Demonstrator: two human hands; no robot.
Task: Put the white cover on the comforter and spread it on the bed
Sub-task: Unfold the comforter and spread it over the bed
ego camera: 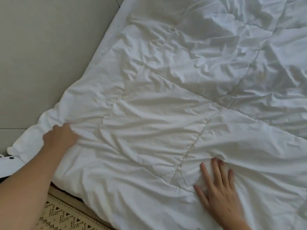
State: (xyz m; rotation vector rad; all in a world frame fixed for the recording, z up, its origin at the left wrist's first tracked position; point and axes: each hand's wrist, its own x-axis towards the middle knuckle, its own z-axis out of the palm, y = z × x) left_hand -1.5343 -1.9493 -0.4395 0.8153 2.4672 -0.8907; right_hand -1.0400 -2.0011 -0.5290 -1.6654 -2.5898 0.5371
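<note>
A cream quilted comforter (pixel 157 123) lies wrinkled across the bed and fills most of the view. Along its left edge and near corner shows a brighter white fabric, the white cover (pixel 31 141). My left hand (pixel 60 136) grips a bunch of fabric at that near left corner, fingers curled into the cloth. My right hand (pixel 217 188) lies flat on the comforter near the front edge, fingers straight and spread, pressing the fabric down beside a stitched seam.
A grey padded wall or headboard (pixel 41 55) runs along the bed's left side. A beige patterned rug (pixel 66 216) covers the floor at the lower left. A white cloth with black dots (pixel 10 161) shows at the far left edge.
</note>
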